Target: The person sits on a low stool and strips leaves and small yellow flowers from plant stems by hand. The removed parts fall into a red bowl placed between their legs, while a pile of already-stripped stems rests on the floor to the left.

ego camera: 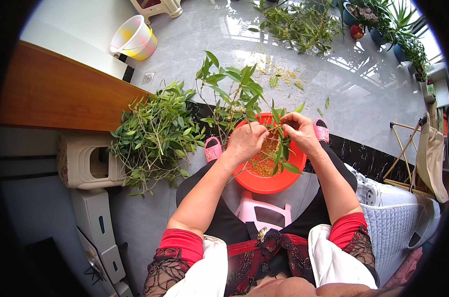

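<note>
Both hands meet over a red plastic basin [259, 187] on the floor between my feet. My left hand [247, 140] pinches a thin stem of a leafy twig [283, 152]. My right hand [301, 130] has its thumb and fingers closed on the same twig, near its leaves. Small orange-yellow blossoms [263, 166] cover the bottom of the basin, partly hidden by leaves and hands. A taller leafy branch [230, 87] rises just beyond the basin's left side; I cannot tell whether it joins the held twig.
Cut branches [154, 130] are heaped at left, beside a beige plastic stool [115, 169]. More branches [298, 29] and scattered blossoms [283, 76] lie ahead. A bucket [135, 39] stands far left, potted plants [399, 52] far right. A folding frame [404, 152] is at right, a pink stool [246, 211] beneath me.
</note>
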Tool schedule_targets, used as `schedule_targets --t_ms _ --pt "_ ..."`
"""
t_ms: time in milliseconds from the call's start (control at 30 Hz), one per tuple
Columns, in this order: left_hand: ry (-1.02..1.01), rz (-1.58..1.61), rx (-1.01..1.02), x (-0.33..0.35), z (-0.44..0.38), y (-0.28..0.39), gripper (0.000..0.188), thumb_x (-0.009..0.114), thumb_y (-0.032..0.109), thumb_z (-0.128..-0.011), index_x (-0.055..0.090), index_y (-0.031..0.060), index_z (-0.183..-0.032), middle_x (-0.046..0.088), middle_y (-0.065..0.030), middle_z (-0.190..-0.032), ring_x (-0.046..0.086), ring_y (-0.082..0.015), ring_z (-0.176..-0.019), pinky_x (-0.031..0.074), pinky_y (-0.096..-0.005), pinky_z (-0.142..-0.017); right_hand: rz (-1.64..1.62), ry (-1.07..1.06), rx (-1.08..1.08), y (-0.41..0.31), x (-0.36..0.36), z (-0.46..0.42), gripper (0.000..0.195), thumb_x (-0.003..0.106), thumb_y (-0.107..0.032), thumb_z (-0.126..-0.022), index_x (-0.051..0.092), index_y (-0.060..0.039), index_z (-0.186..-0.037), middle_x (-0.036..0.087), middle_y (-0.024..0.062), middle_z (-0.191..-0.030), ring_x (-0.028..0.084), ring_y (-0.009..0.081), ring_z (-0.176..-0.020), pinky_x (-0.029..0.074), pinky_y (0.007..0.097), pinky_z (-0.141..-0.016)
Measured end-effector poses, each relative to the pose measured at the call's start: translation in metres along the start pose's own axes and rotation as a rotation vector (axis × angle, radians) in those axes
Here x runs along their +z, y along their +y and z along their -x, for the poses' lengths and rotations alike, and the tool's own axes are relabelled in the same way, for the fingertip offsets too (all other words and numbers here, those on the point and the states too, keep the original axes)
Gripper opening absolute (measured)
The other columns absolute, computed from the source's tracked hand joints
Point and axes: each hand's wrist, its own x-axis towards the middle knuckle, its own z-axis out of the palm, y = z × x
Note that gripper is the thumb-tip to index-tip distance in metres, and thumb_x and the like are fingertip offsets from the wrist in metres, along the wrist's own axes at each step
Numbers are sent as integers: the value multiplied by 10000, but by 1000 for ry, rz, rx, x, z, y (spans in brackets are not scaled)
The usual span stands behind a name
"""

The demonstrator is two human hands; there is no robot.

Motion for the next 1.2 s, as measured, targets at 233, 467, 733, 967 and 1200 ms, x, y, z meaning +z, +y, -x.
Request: schedule_targets --t_ms 233,467,733,967,1200 --pt "-4 59 -14 -3 0 0 196 596 232 -914 669 51 -887 638 -142 -868 642 -357 -812 514 -451 -702 36 -5 -27 3 -1 0 152 604 64 -847 636 27 -991 668 39 -904 640 100 -856 538 257 -767" --pt "-15 67 -32 -3 0 1 182 610 220 -904 668 49 -882 640 -152 -863 641 -361 -811 513 -455 -710 -4 -32 11 -1 2 2 213 564 118 -819 633 29 -1000 669 51 -923 644 114 -882 548 271 -798" --pt "-61 36 -14 -3 2 -2 185 614 217 -899 671 45 -864 647 -156 -859 643 -363 -802 510 -464 -696 90 -14 -1 2 5 3 179 570 87 -812 639 34 -968 676 65 -880 643 105 -841 543 264 -766" --pt "-42 59 -3 -3 6 -4 203 605 224 -906 668 37 -857 650 -163 -840 643 -366 -797 510 -468 -695 234 -48 29 -4 15 8 140 596 40 -834 649 35 -964 675 65 -862 637 99 -797 527 257 -724" --pt "-43 78 -20 -7 2 -1 195 601 218 -908 667 39 -865 648 -167 -844 642 -369 -800 511 -462 -698 285 -65 -48 -2 11 4 144 601 39 -857 653 32 -991 666 39 -867 617 88 -819 514 248 -752"
